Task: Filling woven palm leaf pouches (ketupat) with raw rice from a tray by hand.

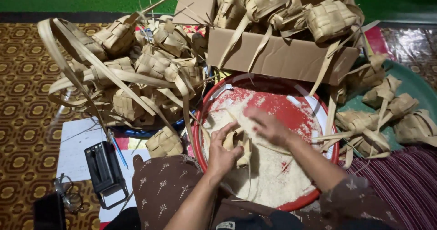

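Filling step, mid-frame: left hand (224, 153) clamped on a woven pouch (237, 143) over the red basin (202, 120) of rice (268, 175); right hand (269, 126) blurred, fingers spread, empty; next, rice must enter the pouch's gap

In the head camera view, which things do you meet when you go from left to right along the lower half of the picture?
Eyeglasses with thin frames → black boxy device → single woven palm-leaf pouch on the floor → left hand holding a woven pouch → right hand over the white rice in the red round basin → filled pouches on the green tray.
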